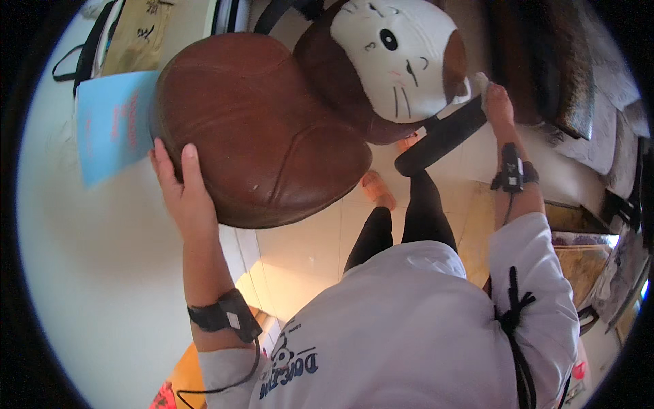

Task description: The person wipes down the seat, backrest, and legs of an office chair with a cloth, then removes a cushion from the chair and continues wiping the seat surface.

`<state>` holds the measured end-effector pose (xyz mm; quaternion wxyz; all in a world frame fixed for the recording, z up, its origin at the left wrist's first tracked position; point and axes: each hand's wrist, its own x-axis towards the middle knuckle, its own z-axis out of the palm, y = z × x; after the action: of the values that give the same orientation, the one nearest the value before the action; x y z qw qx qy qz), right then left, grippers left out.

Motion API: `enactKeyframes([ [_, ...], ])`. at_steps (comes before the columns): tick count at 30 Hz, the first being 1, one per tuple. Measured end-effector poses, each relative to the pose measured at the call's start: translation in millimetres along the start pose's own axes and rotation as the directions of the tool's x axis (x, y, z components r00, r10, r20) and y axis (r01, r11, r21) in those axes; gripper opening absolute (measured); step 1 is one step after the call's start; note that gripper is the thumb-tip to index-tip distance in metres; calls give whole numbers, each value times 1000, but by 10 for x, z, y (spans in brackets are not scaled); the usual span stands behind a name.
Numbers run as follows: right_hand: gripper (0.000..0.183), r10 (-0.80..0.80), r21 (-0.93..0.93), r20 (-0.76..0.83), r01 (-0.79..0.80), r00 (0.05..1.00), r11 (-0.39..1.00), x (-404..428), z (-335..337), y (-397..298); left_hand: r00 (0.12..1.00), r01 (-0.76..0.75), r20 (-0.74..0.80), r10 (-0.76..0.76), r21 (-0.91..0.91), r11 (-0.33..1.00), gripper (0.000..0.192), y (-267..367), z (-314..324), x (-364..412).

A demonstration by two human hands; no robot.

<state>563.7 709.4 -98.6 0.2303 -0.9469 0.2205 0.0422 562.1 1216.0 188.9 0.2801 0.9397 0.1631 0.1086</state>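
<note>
A brown leather office chair [230, 117] fills the upper middle of the view. My left hand [189, 199] grips the chair's left edge, with the thumb lying on the leather and the other fingers along the side. At the upper right, my right hand [499, 105] holds a white cloth or tissue [481, 84] against the far end of the chair's black armrest [444, 135]. A white plush cushion [403, 66] with a cartoon animal face and a brown patch rests on the chair, beside the armrest.
A white tabletop [112, 245] spans the left, bearing a blue printed booklet [117, 125] by the chair and a wooden board [138, 38] with dark characters. Below are the tiled floor [306, 245] and an orange slipper [377, 190]. A grey cushioned sofa [587, 133] stands right.
</note>
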Motion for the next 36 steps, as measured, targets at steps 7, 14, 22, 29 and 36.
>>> enactKeyframes([
  [7, 42, -434, -69, -361, 441, 825, 895, -1445, 362, -417, 998, 18, -66, -17, 22, 1000, 69, 226, 92, -221],
  [14, 42, -801, 103, 313, 821, 510, 562, -1857, 342, -687, 997, 75, -35, -74, 16, 997, 70, 242, 50, -264],
  [22, 35, -626, 959, 232, -68, 744, 275, -1603, -458, -2225, 994, 102, -29, -101, 28, 994, 69, 312, 48, -228],
  [29, 34, -781, 640, -56, 623, 622, 450, -2189, -191, -2793, 997, 78, 5, -78, 20, 997, 64, 311, -16, -270],
  [36, 45, -315, 911, 387, -305, 867, 278, -2214, 409, -2308, 1000, -31, -2, 31, -98, 995, 64, 42, -44, -310],
])
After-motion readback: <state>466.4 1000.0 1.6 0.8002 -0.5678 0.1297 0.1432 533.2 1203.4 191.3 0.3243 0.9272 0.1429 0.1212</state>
